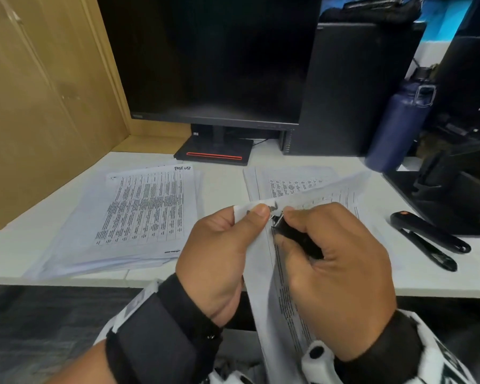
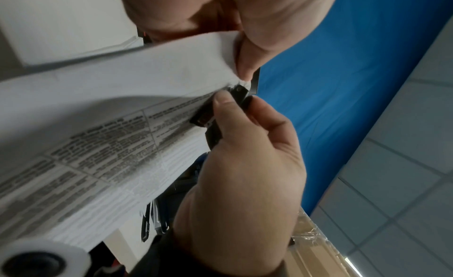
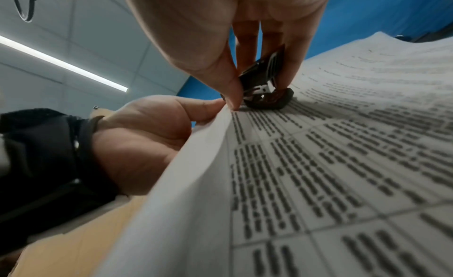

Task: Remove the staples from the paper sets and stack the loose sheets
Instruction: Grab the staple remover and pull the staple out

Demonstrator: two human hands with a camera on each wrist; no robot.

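Note:
I hold a stapled paper set of printed tables in the air above the desk's near edge. My left hand pinches its top corner between thumb and fingers. My right hand grips a black staple remover, whose metal jaws sit on the corner right beside my left thumb. The left wrist view shows the paper set curving away and the staple remover at its corner. From the right wrist, the staple remover bites at the page edge. The staple itself is hidden.
A thick pile of printed sheets lies at the left of the white desk, a second pile behind my hands. A black stapler lies at the right, near a blue bottle. A dark monitor stands behind.

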